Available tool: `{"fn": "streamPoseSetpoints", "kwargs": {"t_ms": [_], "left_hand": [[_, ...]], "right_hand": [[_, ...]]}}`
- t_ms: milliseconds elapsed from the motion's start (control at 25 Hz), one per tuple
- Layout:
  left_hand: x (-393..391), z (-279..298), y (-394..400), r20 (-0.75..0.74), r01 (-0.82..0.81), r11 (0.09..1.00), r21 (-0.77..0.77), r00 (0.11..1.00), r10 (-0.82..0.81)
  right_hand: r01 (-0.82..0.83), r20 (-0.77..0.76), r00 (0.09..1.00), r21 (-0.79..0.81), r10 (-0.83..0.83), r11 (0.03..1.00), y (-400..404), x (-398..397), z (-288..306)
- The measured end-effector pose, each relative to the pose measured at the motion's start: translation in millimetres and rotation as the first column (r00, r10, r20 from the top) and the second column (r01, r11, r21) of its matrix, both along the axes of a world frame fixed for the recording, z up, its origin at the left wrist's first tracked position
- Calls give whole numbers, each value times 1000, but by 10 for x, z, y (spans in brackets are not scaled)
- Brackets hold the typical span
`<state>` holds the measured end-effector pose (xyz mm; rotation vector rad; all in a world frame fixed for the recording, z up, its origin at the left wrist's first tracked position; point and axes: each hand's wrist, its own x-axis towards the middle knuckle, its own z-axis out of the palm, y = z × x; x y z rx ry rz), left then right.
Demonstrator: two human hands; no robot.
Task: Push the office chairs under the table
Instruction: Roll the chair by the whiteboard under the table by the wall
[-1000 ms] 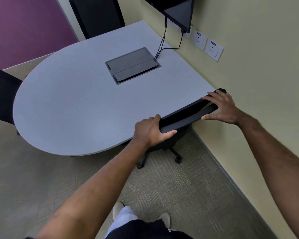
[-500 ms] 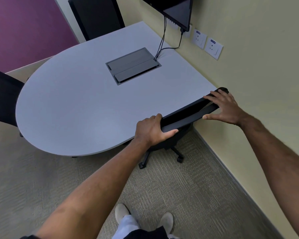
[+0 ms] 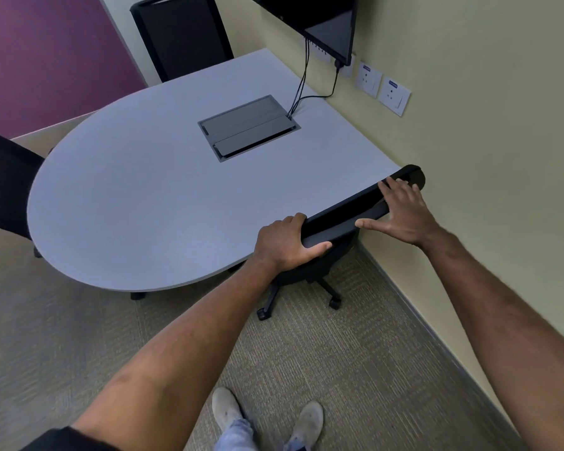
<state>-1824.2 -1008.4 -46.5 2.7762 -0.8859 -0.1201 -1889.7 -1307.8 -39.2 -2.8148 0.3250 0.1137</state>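
Chair [image 3: 339, 219] backrest lies lengthwise against the worktop [image 3: 163, 203] edge, seat tucked beneath, left hand [image 3: 284, 245] clamped on its near end, right hand [image 3: 404, 213] resting open farther along.

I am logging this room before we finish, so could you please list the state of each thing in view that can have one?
Near chair: pushed in, backrest at the table edge.
Left hand: closed on the backrest top.
Right hand: open, flat on the backrest.
Left chair: backrest beside the table edge.
Far chair: upright behind the table.
Cable box: lids shut, cables entering.
Monitor: screen dark.
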Motion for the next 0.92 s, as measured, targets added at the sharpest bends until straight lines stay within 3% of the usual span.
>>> {"fn": "streamPoseSetpoints", "kwargs": {"t_ms": [400,680,920], "left_hand": [[-197,72,257,-64,110,994,-15,992,-111],[-237,75,742,-4,80,997,4,997,-80],[-158,165,1152,101,46,997,54,993,-52]], "right_hand": [[163,77,984,-4,-163,987,728,-253,-29],[221,148,966,-53,-212,974,1219,-356,-31],[184,105,980,-118,-172,976,1555,-322,92]]}}
